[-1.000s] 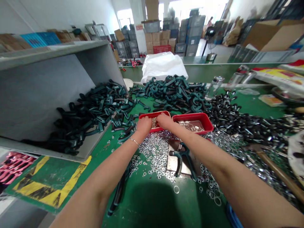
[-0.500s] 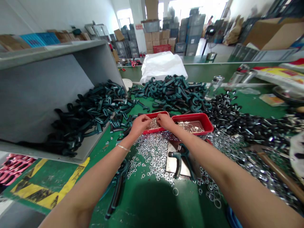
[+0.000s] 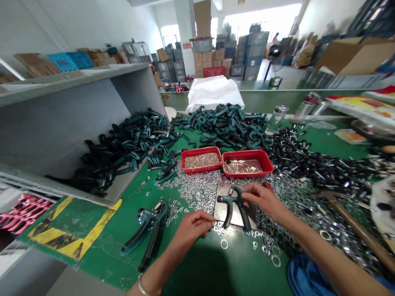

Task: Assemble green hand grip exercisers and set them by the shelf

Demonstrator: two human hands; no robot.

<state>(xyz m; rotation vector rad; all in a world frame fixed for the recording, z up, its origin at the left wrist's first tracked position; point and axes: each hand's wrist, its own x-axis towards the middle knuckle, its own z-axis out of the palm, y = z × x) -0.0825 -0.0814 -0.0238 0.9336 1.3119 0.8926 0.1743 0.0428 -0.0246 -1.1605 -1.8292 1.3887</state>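
A teal and black hand grip [image 3: 243, 211] lies on a metal plate [image 3: 220, 211] in front of me. The bent fingers of my right hand [image 3: 263, 200] close on its upper right side; whether they also pinch a small part I cannot tell. My left hand [image 3: 194, 226] hovers left of the plate's lower edge, thumb and fingers pressed together; anything in them is too small to make out. Behind the plate stand a red tray [image 3: 201, 169] full of tiny metal parts and a second red tray [image 3: 247, 174] with loose metal pins. Another hand grip [image 3: 154, 230] lies to the left.
Small metal rings [image 3: 197, 187] are scattered around the plate. Teal handles [image 3: 228, 123] lie heaped behind the trays and in a grey crate [image 3: 135, 88] at left. Black-headed parts [image 3: 308, 156], a hammer [image 3: 354, 218] and blue cloth [image 3: 308, 275] are at right.
Both hands have left the left red tray and come back toward me. My right hand has reached the hand grip on the plate; my left has moved down beside the plate.
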